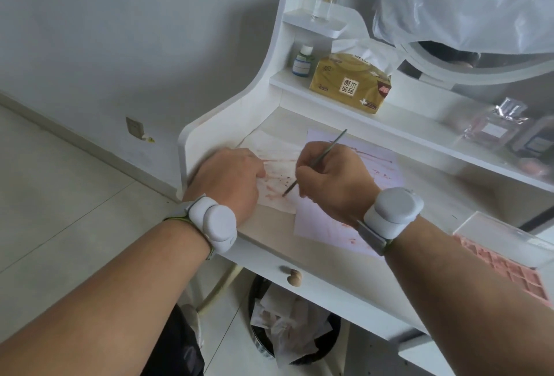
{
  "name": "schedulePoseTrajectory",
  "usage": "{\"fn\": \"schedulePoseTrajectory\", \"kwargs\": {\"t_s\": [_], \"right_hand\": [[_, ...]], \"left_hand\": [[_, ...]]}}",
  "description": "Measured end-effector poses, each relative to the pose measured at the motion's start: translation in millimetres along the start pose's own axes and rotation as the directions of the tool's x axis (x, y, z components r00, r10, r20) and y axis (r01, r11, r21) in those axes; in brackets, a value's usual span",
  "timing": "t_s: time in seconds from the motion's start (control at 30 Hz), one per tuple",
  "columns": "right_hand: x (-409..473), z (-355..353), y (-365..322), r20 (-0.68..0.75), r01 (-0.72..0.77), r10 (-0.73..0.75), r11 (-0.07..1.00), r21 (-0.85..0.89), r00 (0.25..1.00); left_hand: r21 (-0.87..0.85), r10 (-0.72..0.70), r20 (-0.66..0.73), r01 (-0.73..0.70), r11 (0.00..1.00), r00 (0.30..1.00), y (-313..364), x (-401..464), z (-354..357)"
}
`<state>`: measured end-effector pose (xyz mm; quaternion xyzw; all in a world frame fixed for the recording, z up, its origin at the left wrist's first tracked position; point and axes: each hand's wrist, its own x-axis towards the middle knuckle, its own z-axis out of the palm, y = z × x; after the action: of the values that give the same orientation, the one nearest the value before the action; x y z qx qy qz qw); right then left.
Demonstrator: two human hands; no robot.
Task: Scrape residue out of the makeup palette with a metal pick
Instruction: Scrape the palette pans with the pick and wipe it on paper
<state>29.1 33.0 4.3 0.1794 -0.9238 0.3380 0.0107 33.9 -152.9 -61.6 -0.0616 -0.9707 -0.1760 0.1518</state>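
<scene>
At desk centre, right hand (332, 177) grips metal pick (314, 162) pen-style, fingers curled round the shaft. Pick's long axis runs diagonal: tip down-left touching the stained tissue (277, 165), free end up-right, away from the person. Right wrist bent, forearm coming in from lower right. Left hand (230, 177) lies palm-down on the tissue's left edge, fingers curled under, pressing it flat; whether it grasps anything, can't tell. Tissue overlaps a lilac paper sheet (344, 213) on the white vanity desk (269, 231). Pink makeup palette (509, 270), clear lid raised, sits at desk's right edge, well apart from both hands. Tissue pack (350, 83) on rear shelf.
</scene>
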Motion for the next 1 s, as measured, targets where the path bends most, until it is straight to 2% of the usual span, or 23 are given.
{"fn": "schedulePoseTrajectory", "kwargs": {"t_s": [0.07, 0.23, 0.37, 0.5, 0.57, 0.67, 0.77, 0.83, 1.0], "right_hand": [[-4, 6, -4, 0.025, 0.012, -0.014, 0.996, 0.087, 1.000], [-17, 6, 8, 0.006, 0.008, -0.008, 0.999, 0.032, 1.000], [-33, -19, 23, -0.027, -0.038, 0.041, 0.996, 0.079, 0.999], [-50, -40, 38, -0.074, -0.044, 0.072, 0.945, 0.324, 0.995], [-66, -60, 57, -0.140, -0.032, 0.105, 0.894, 0.447, 0.985], [-93, -91, 94, -0.269, -0.001, 0.196, 0.809, 0.587, 0.943], [-119, -124, 132, -0.407, 0.053, 0.305, 0.741, 0.669, 0.861], [-138, -144, 155, -0.459, 0.065, 0.368, 0.719, 0.692, 0.809], [-171, -168, 203, -0.487, 0.040, 0.424, 0.722, 0.691, 0.763]], "left_hand": [[0.009, -0.005, 0.018, 0.005, 1.000, 1.000, 3, 0, -2], [0.006, 0.003, 0.019, -0.003, 1.000, 1.000, 2, 0, -1], [-0.013, 0.013, -0.030, -0.013, 1.000, 0.999, 6, 0, 1], [0.025, -0.006, -0.036, 0.007, 1.000, 0.999, 6, -5, 0], [0.063, 0.000, -0.046, 0.003, 0.998, 0.999, 13, -5, 0], [0.112, 0.023, -0.138, -0.007, 0.994, 0.990, 28, -7, -2], [0.084, 0.083, -0.230, -0.065, 0.994, 0.970, 62, -9, 0], [0.049, 0.160, -0.239, -0.153, 0.987, 0.958, 100, -7, 11], [-0.128, 0.438, -0.128, -0.453, 0.882, 0.890, 220, -2, 51]]}}
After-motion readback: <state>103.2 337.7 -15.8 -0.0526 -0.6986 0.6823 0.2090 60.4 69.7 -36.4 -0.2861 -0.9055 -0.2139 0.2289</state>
